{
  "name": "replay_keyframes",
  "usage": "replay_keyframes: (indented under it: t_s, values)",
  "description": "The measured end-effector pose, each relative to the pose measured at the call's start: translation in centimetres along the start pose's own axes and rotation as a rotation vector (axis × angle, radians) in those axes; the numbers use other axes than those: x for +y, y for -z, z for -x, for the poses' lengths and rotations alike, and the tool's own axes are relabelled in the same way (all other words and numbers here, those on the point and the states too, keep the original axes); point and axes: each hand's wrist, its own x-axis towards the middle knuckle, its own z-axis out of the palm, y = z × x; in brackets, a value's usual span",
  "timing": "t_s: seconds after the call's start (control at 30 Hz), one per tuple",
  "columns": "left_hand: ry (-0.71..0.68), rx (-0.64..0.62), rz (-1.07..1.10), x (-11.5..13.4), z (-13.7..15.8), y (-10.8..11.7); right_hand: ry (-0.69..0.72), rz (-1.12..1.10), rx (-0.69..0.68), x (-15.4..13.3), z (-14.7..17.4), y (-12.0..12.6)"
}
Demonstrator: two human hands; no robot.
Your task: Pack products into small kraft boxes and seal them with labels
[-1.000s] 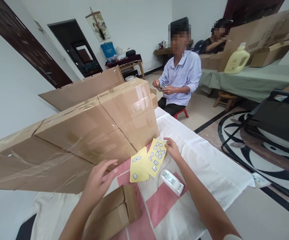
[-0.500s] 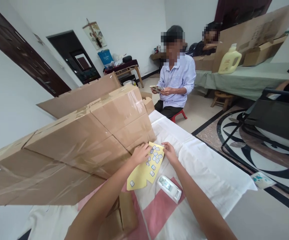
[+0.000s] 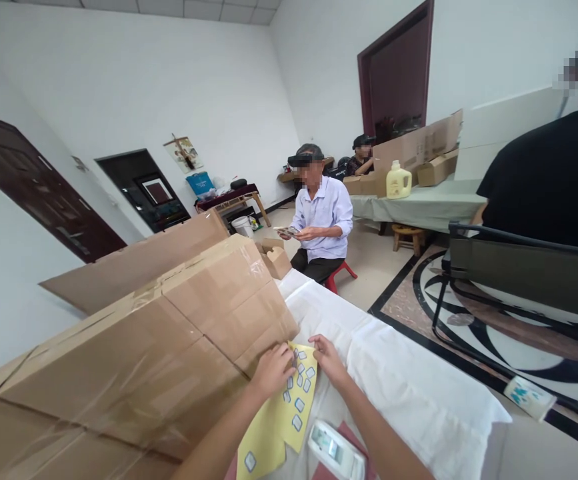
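Note:
A yellow sheet (image 3: 269, 430) with several small white, dark-edged patches lies on the white cloth, close against the cardboard wall. My left hand (image 3: 273, 370) rests on its upper left edge with fingers curled down onto it; the fingertips partly cover the patches there. At the upper right corner, my right hand (image 3: 329, 359) has thumb and fingers closed on the sheet's edge. Below my right forearm is a white case (image 3: 336, 450) with a greenish window, partly on a pink patch of the cloth.
Taped cardboard boxes (image 3: 133, 347) wall off the left side. The white cloth (image 3: 409, 367) drapes over the table's right edge. Across from me sits a person in a light shirt (image 3: 326, 213). A dark chair (image 3: 529, 273) holds another person at right. A white-and-teal pack (image 3: 529, 398) lies on the floor.
The head view has tilted up, so hands, sheet and white case appear lower in the picture. Both hands stay at the sheet's upper end, with little visible change in their hold.

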Motion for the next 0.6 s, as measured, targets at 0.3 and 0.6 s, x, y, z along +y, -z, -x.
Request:
replay_keyframes:
  t_s: [0.3, 0.6]
  values:
    - [0.01, 0.01, 0.04, 0.2, -0.1, -0.6, -0.03, -0.07, -0.027, 0.5, -0.2, 0.0]
    - [0.041, 0.054, 0.001, 0.6, -0.2, -1.3, -0.042, -0.124, -0.033, 0.5, -0.1, 0.0]
